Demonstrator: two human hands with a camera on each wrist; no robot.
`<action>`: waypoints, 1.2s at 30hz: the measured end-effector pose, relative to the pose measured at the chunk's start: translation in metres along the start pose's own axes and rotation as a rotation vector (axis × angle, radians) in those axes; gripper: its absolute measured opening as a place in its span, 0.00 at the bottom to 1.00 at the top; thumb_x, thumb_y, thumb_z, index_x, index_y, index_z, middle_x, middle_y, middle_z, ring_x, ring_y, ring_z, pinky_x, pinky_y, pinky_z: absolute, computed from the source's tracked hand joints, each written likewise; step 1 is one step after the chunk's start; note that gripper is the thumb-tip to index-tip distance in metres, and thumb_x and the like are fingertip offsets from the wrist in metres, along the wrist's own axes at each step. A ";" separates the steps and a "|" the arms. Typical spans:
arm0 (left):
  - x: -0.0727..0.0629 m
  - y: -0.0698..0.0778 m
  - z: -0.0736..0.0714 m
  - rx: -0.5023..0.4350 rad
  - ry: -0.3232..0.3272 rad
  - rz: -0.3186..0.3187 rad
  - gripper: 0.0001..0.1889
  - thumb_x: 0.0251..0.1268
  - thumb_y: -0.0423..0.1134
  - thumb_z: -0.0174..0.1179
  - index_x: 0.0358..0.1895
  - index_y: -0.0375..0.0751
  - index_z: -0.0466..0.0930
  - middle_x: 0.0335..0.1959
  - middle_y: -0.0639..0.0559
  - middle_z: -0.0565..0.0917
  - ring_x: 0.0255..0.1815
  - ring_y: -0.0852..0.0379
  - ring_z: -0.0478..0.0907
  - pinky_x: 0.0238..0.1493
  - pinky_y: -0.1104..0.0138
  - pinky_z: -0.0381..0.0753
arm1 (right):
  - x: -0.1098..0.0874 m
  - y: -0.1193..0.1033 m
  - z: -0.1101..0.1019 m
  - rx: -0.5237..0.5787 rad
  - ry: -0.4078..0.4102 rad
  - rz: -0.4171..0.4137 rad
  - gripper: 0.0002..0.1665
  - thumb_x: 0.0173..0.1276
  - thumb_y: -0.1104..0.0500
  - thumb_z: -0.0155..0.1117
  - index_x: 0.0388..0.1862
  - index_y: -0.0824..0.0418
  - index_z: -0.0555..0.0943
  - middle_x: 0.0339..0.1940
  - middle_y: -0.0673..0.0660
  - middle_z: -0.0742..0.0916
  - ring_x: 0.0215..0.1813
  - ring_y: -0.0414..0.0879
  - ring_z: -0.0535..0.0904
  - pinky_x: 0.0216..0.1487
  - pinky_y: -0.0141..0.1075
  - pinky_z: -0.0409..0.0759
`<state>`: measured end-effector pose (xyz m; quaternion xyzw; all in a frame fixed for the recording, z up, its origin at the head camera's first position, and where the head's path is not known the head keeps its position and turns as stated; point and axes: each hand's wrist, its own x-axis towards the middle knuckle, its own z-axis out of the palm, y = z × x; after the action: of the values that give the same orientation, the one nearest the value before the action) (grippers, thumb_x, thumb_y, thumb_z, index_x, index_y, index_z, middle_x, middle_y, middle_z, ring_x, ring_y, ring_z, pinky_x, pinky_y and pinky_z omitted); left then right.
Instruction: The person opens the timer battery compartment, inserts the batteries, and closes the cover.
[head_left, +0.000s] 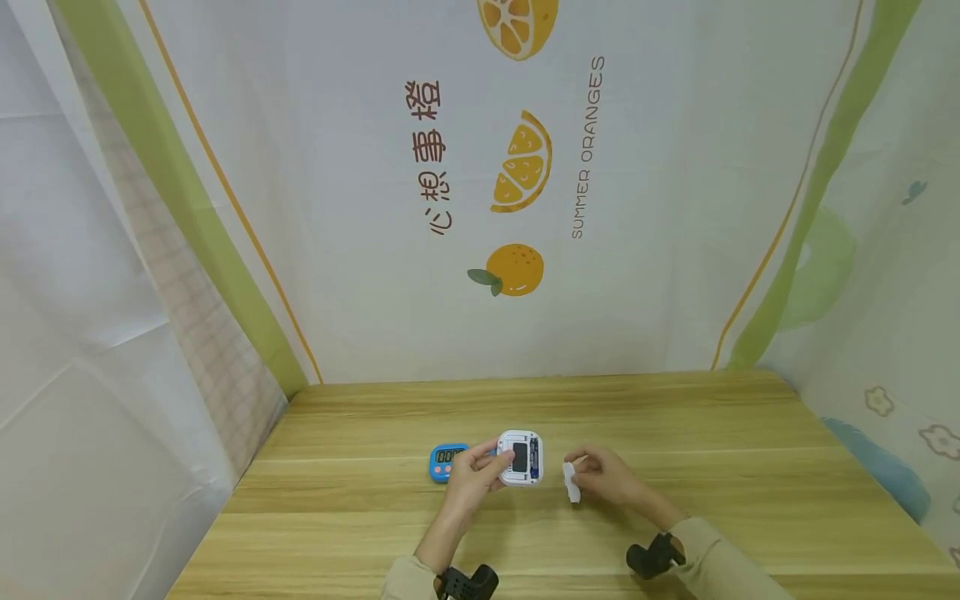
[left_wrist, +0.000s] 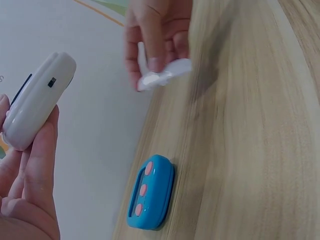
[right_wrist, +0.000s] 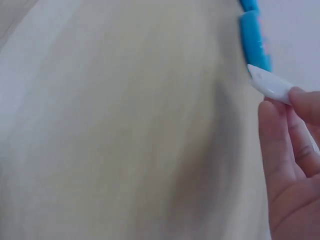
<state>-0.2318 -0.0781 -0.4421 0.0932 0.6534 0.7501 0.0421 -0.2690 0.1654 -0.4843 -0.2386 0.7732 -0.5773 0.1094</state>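
Observation:
My left hand (head_left: 471,477) holds a white digital timer (head_left: 506,479) above the table, its back turned toward the head camera. A dark battery (head_left: 535,457) lies in the uncovered slot at the right of that back, beside a black rectangular patch (head_left: 520,457). In the left wrist view, the timer's rounded edge (left_wrist: 44,95) sits between thumb and fingers. To the right, my right hand (head_left: 609,477) pinches a small white battery cover (head_left: 572,483), apart from the timer. The right wrist view has this cover (right_wrist: 270,84) between thumb and fingers.
A blue timer (head_left: 438,467) with pink buttons lies on the wooden table (head_left: 360,517), partly behind my left hand. Another blue piece (right_wrist: 248,5) shows at the top of the right wrist view. A white curtain (head_left: 630,317) with orange prints hangs behind the table's far edge.

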 end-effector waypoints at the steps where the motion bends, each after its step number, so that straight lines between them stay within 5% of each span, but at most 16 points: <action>1: 0.000 0.000 0.000 0.001 0.002 -0.002 0.25 0.59 0.37 0.58 0.56 0.24 0.66 0.40 0.35 0.80 0.36 0.53 0.80 0.37 0.65 0.80 | 0.001 -0.002 -0.001 0.009 0.011 -0.004 0.16 0.60 0.71 0.55 0.46 0.78 0.68 0.30 0.62 0.81 0.30 0.43 0.78 0.29 0.34 0.80; 17: 0.001 -0.003 -0.002 -0.020 0.033 -0.010 0.26 0.58 0.37 0.58 0.56 0.24 0.66 0.39 0.36 0.80 0.35 0.53 0.81 0.37 0.65 0.80 | 0.009 -0.066 0.002 0.164 0.059 -0.039 0.25 0.62 0.65 0.57 0.53 0.78 0.65 0.36 0.59 0.79 0.36 0.43 0.78 0.39 0.38 0.80; 26: 0.001 -0.001 0.001 -0.016 0.034 -0.001 0.25 0.59 0.36 0.57 0.56 0.23 0.65 0.41 0.34 0.79 0.35 0.53 0.80 0.37 0.66 0.80 | 0.016 -0.074 0.021 0.142 0.091 -0.020 0.22 0.61 0.64 0.59 0.51 0.75 0.69 0.37 0.60 0.78 0.38 0.47 0.78 0.40 0.38 0.80; 36: -0.011 0.024 0.010 -0.007 0.046 -0.013 0.23 0.61 0.33 0.55 0.55 0.20 0.64 0.40 0.32 0.79 0.37 0.51 0.80 0.37 0.66 0.80 | 0.017 -0.075 0.031 0.135 0.161 -0.023 0.19 0.59 0.68 0.59 0.49 0.75 0.70 0.35 0.60 0.76 0.36 0.47 0.77 0.38 0.44 0.80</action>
<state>-0.2172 -0.0735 -0.4176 0.0713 0.6520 0.7542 0.0324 -0.2515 0.1145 -0.4208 -0.1926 0.7360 -0.6465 0.0560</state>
